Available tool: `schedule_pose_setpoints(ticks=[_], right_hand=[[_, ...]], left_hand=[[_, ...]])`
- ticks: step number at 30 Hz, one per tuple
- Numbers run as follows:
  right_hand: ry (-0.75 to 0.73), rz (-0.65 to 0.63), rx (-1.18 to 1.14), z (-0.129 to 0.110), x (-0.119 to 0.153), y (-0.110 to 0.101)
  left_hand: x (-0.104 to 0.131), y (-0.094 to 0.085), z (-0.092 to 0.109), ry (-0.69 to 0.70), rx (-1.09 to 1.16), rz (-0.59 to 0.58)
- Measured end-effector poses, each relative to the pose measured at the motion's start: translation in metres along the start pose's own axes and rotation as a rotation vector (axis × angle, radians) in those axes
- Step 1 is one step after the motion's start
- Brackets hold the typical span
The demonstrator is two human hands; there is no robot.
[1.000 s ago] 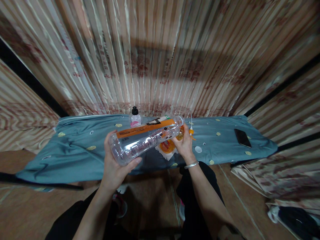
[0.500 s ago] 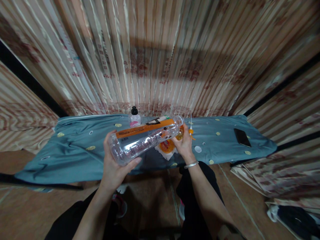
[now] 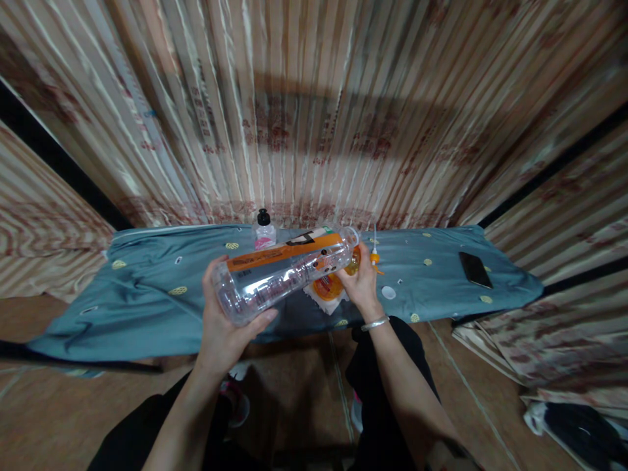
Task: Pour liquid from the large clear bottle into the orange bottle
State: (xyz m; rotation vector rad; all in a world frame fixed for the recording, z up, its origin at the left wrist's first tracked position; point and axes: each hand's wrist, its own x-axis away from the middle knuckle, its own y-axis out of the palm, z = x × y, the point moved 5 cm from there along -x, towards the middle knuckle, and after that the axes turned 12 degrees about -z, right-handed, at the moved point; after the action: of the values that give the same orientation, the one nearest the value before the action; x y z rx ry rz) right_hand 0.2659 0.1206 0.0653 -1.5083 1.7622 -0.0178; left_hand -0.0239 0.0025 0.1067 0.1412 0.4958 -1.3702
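Observation:
My left hand (image 3: 226, 327) is closed around the base of a large clear plastic bottle (image 3: 287, 275) with an orange and grey label. The bottle is tilted over the table, its open mouth pointing up and to the right. My right hand (image 3: 362, 284) grips the upper part of a smaller bottle of orange liquid (image 3: 328, 286), just beneath the big bottle's neck. A white tissue (image 3: 330, 307) lies under the small bottle. Whether the two bottles' mouths touch is hard to make out. Right of my right hand lies an orange pump top (image 3: 375, 258) with a clear tube.
A blue-green cloth with yellow prints (image 3: 147, 294) covers the narrow table. Behind the large bottle stands a black-capped bottle with a pink label (image 3: 264, 230). A white round cap (image 3: 388, 292) and a dark phone (image 3: 475, 269) lie to the right. Striped curtains (image 3: 314, 118) hang behind.

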Motion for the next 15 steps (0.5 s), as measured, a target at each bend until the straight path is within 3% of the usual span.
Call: schedule_pose_setpoints(ticks=[15], right_hand=[[0.017, -0.025, 0.007, -0.0001, -0.0005, -0.0005]], left_hand=[[0.0003, -0.0005, 0.0006, -0.007, -0.009, 0.011]])
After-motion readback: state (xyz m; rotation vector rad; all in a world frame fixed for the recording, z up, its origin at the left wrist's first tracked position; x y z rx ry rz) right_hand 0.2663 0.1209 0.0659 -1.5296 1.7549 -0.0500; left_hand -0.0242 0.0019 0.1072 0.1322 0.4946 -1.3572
